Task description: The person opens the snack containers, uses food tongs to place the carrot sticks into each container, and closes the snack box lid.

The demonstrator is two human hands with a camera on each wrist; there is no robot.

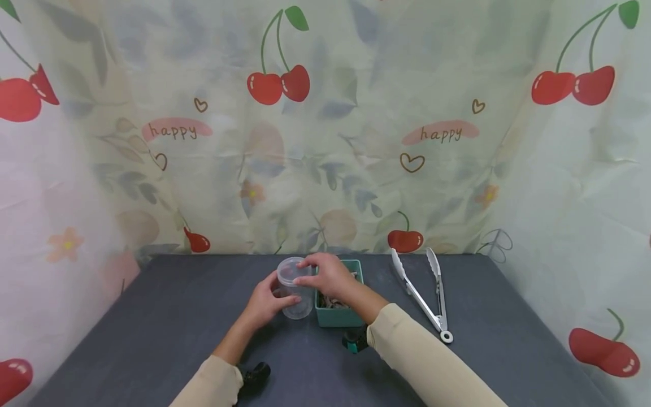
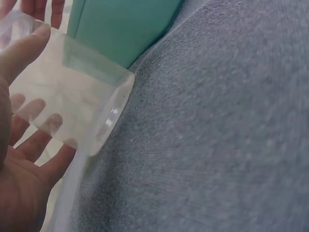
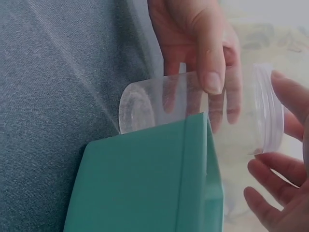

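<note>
The jar (image 1: 294,288) stands just left of the box (image 1: 339,316); tongs (image 1: 424,294) lie right.

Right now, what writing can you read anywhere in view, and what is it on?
"happy" on a pink patch of the backdrop cloth, left of centre.
"happy" on a second pink patch, right of centre.
No readable text on the clear jar, green box or tongs.

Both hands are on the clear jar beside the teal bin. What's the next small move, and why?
Probably twist the lid off. The left hand wraps the clear jar around its body, standing on the grey table, while the right hand has its fingertips around the lid at the rim. The lid looks still seated, and the tongs beside the teal bin lie untouched.
</note>
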